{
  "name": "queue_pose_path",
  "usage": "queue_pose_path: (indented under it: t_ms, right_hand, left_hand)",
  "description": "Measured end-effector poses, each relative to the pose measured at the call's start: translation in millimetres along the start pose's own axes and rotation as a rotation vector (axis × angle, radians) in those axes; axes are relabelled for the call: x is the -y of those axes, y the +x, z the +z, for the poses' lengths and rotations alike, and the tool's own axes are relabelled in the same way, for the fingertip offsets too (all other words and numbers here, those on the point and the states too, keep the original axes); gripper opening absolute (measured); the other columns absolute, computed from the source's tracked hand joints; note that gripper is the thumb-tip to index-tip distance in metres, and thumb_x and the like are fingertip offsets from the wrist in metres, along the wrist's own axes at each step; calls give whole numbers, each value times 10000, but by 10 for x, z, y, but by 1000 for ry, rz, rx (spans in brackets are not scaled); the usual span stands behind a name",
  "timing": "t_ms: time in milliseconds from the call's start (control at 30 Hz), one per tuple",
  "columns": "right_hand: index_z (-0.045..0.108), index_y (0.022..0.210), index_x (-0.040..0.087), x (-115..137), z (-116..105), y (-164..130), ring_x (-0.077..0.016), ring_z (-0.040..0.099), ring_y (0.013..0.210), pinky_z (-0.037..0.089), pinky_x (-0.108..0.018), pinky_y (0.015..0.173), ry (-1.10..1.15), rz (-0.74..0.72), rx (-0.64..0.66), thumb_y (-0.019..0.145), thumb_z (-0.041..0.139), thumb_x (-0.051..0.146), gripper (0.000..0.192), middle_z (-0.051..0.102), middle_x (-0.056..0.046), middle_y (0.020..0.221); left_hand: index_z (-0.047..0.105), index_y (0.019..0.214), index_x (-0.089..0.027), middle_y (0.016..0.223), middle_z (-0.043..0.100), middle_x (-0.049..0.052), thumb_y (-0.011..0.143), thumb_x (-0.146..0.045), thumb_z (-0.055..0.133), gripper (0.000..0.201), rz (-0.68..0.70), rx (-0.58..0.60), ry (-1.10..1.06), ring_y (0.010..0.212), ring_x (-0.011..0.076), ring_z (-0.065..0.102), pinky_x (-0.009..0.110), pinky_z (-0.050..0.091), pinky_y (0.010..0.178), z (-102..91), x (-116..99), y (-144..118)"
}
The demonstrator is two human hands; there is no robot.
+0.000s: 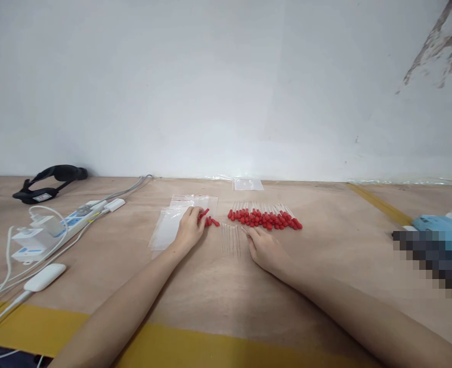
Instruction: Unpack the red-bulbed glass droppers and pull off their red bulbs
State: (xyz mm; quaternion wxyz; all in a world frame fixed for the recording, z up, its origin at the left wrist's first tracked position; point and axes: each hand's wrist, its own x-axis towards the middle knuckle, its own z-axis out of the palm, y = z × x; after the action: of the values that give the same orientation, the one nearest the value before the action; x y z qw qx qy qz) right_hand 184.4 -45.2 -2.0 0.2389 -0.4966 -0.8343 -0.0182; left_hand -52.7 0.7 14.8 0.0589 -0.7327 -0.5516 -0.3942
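Note:
My left hand is closed at the edge of some clear plastic bags, with a small red cap pinched between its fingertips. Several loose red caps lie just right of those fingers. To their right, thin pale sticks lie side by side on the brown table. My right hand rests beside these sticks, thumb and fingers pinched on what looks like one thin stick. Beyond it lies a row of red-tipped sticks, their red ends toward me.
A small clear bag lies near the wall. On the left are a power strip with white cables, a white device and a black headset-like strap. A blue item sits at the right, beside a pixelated area.

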Motion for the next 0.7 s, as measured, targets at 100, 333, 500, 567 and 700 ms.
queue_pose_path:
  t_ms: [100, 333, 500, 567, 700]
  right_hand:
    - [536, 918, 163, 107, -33, 42, -154, 530, 736, 355, -249, 618, 0, 29, 15, 806, 352, 127, 218, 563, -71, 876]
    - [566, 948, 175, 223, -57, 12, -169, 538, 791, 365, -286, 707, -7, 10, 21, 840, 375, 321, 264, 565, -79, 952]
    - [529, 1055, 179, 194, -115, -25, -192, 519, 916, 336, -334, 819, 60, -21, 4, 860, 357, 355, 314, 575, -74, 1010]
    - [512, 1080, 182, 134, -139, -43, -188, 495, 964, 322, -334, 853, 106, -50, -7, 867, 352, 305, 293, 574, -66, 1033]
    - [515, 1049, 188, -54, -137, -106, -180, 486, 938, 346, -328, 830, 142, -98, -33, 860, 356, 244, 253, 579, -56, 986]
  left_hand:
    - [519, 806, -186, 795, 521, 27, 791, -187, 480, 43, 23, 23, 38, 728, 162, 527, 285, 446, 677, 46, 26, -3]
    - [537, 818, -182, 790, 535, 37, 798, -275, 505, 100, 58, -7, 101, 769, 178, 513, 304, 425, 735, 15, 37, -35]
    - [573, 823, -187, 834, 555, 52, 804, -295, 492, 136, 92, -1, 196, 833, 203, 490, 327, 390, 774, -42, -117, -40]
    - [590, 830, -193, 855, 564, 57, 788, -300, 508, 141, 94, 35, 231, 850, 215, 485, 339, 380, 773, -28, -171, -18]
    - [617, 857, -205, 905, 577, 75, 765, -339, 521, 189, 50, 121, 282, 916, 255, 473, 382, 364, 787, 94, -247, 136]
